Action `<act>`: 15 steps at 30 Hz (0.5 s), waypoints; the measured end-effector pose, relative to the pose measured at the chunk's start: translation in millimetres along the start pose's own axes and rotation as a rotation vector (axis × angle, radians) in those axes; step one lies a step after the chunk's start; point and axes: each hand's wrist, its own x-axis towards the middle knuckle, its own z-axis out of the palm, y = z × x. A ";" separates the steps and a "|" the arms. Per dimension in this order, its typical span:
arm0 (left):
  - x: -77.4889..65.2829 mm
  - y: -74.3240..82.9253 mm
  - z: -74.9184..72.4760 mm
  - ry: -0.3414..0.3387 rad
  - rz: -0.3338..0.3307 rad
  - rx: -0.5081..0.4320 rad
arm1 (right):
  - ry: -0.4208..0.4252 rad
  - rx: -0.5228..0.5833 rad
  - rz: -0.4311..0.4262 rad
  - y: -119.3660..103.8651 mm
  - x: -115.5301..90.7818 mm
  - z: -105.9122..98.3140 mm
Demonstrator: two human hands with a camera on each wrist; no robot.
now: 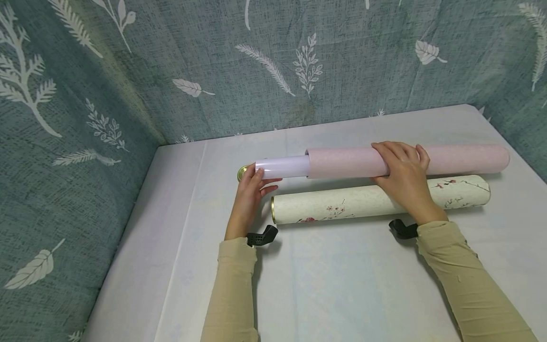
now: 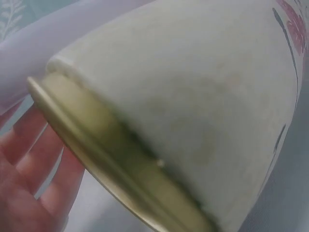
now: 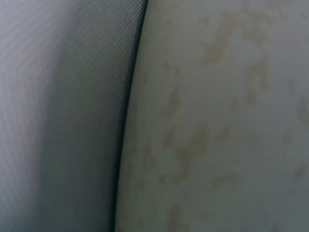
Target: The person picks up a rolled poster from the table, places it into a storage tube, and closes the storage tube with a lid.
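A glossy pale lilac roll [image 1: 284,167] sticks out of the left end of a pink tube [image 1: 346,162]. My left hand [image 1: 249,194] holds the roll's outer end, thumb on its near side. Over the middle of the pink tube lies my right hand [image 1: 403,178], gripping it from above. A cream tube [image 1: 333,205] with red blossoms and a gold rim [image 2: 91,140] lies just in front, partly under the right wrist. In the left wrist view this tube covers much of the scene, with the left hand's fingers [image 2: 38,164] beyond its rim. The right wrist view shows only its mottled cream surface [image 3: 207,125].
A round gold lid [image 1: 242,173] lies on the table behind the left hand, partly hidden by it. The white-covered table [image 1: 325,285] meets a green leaf-patterned cloth [image 1: 239,66] at the back and sides. Black wrist cameras [image 1: 262,236] jut inward from both wrists.
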 end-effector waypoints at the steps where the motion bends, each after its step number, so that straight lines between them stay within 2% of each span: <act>1: 0.0 0.1 0.4 -0.001 -0.001 0.001 | -0.001 0.000 0.001 0.0 0.0 0.0; 9: -0.5 1.9 2.6 -0.019 0.004 0.008 | -0.001 0.001 0.002 -0.6 0.3 -0.3; 15: -5.7 13.8 11.2 -0.022 0.022 0.042 | -0.006 0.001 0.002 -0.4 -0.1 -0.2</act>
